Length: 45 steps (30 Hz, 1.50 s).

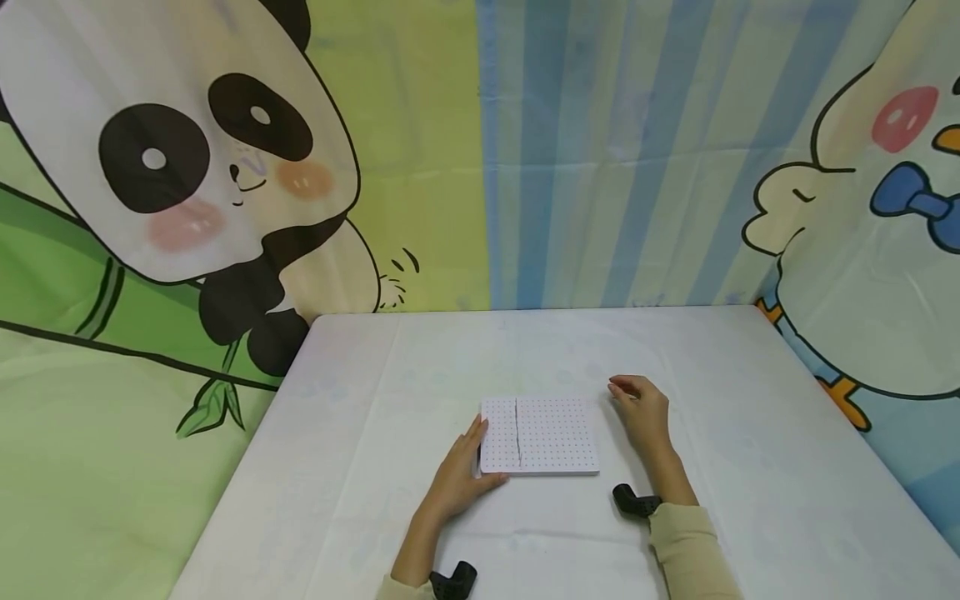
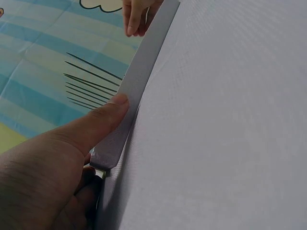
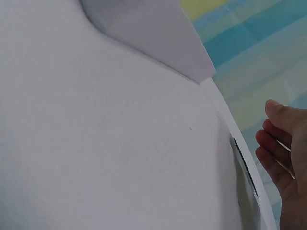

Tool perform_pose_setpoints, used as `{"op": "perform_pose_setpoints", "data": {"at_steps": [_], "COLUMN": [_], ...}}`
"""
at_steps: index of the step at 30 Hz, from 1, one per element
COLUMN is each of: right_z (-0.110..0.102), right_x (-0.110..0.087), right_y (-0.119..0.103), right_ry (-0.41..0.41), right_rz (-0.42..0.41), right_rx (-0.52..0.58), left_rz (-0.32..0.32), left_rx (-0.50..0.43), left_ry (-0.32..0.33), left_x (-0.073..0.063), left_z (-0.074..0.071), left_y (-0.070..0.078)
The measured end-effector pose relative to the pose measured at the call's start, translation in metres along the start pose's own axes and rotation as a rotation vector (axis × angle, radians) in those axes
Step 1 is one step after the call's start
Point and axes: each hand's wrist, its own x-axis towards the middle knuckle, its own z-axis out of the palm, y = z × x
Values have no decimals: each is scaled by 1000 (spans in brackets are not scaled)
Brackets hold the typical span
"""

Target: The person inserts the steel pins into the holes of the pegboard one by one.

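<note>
A white pegboard [image 1: 558, 433] with a grid of small holes lies on the white table. Several thin dark pins [image 2: 91, 79] stand up from it in a row, showing in the head view as a fine dark line in its left part. My left hand [image 1: 459, 477] holds the board's near left corner, thumb on the front edge and fingers along the left side. To the right of the board, my right hand [image 1: 643, 412] hovers with its fingers loosely bent. Nothing shows between its fingertips in the right wrist view.
The white-covered table [image 1: 375, 500] stretches around the board. Behind it hangs a cloth backdrop [image 1: 600, 150] with a panda and a bird printed on it. A black wrist mount [image 1: 636, 502] sits on the right arm, another [image 1: 454, 581] on the left.
</note>
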Motion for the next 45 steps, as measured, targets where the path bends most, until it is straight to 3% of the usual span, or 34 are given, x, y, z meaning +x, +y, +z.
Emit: {"op": "perform_pose_setpoints", "data": {"at_steps": [4,16,28,33,37,41,45], "right_z": [-8,-15,-14,-13,-11,-5,3], "right_x": [3,6,7,5,1,-2,-1], "right_y": [10,25,24,27,23,9,-10], "right_ry": [-10,-102,-91,-60,-24,0,-7], "right_rz": [-37,-14,-25,-30,11,42,11], "right_rx": [-48,-167,-185,-166,-119,-50,25], "left_rz": [2,12,14,18,19,13,14], "left_rx": [2,-2,3,-5,-12,-12,-15], "left_ry": [7,12,11,7,1,-3,3], "left_x": [0,2,3,2,1,0,-1], "left_z": [-1,-3,-4,-4,-3,-3,-3], "left_y": [0,2,4,5,4,4,4]}}
